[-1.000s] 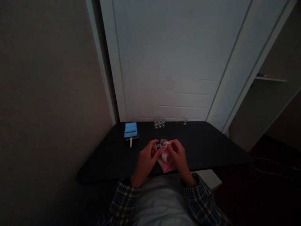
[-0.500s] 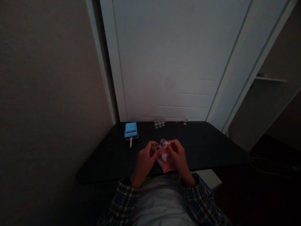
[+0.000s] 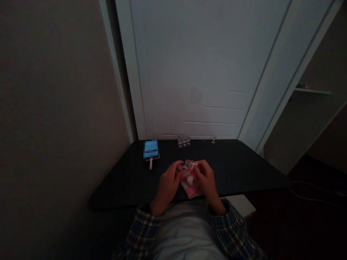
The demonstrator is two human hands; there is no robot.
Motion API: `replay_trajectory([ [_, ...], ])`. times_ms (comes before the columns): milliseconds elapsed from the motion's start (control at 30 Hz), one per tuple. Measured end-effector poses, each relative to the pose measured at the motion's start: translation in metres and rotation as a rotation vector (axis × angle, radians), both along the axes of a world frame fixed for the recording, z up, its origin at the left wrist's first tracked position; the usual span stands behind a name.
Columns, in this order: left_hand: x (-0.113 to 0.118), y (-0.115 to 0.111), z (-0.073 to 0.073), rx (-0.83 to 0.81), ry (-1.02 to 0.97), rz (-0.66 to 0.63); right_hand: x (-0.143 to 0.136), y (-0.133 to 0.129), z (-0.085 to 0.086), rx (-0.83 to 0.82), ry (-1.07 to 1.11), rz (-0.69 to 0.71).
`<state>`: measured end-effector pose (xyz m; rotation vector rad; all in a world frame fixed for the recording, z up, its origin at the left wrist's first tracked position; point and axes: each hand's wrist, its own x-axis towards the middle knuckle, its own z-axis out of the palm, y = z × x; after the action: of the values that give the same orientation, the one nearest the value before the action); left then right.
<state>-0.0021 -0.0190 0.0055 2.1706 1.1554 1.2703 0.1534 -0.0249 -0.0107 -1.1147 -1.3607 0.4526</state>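
Note:
Near the front edge of the dark table, my left hand [image 3: 168, 184] closes its fingertips around a small clear glass [image 3: 181, 167], mostly covered by the fingers. Opposite it, my right hand [image 3: 206, 178] pinches a pink and white cloth [image 3: 191, 184] near its upper right part. The cloth hangs down between both hands toward the table edge, with a lighter edge showing at its top. How far the glass touches the cloth is too dim to tell.
Several small clear stemmed glasses [image 3: 184, 141] stand together at the table's back edge, and one single glass [image 3: 213, 139] stands right of them. A lit phone [image 3: 151, 148] on a white stand is at the back left. The dark table [image 3: 238, 166] meets a white door [image 3: 206, 65].
The clear glass has shifted slightly left and is now more covered by my left fingers. My right fingertips have changed position a little at the cloth.

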Motion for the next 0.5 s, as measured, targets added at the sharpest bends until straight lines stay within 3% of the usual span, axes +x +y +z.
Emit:
replay_trajectory([
  [500, 0.0012, 0.0035, -0.0037, 0.037, -0.007, 0.04, 0.0008, 0.0, -0.0008, -0.009, -0.011, 0.003],
])
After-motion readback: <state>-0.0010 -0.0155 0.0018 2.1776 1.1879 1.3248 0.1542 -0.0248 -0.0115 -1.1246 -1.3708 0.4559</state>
